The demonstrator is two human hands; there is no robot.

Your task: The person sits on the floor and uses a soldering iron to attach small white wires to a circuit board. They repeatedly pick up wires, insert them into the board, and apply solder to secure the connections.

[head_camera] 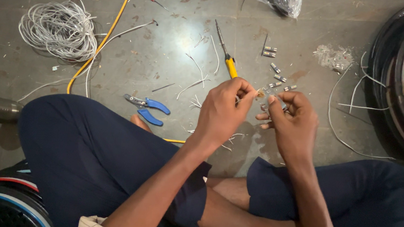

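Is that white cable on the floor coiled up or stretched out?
Coiled. The white cable lies in a loose round bundle of many loops on the floor, with one loose end trailing beside the yellow cord.

One coil of white wire [58,28]; one blue-handled pliers [148,108]; one yellow-handled screwdriver [226,57]; one plastic bag [281,0]; two hands.

A small clear plastic connector [264,106], pinched between both hands' fingers [250,94], sits above the floor.
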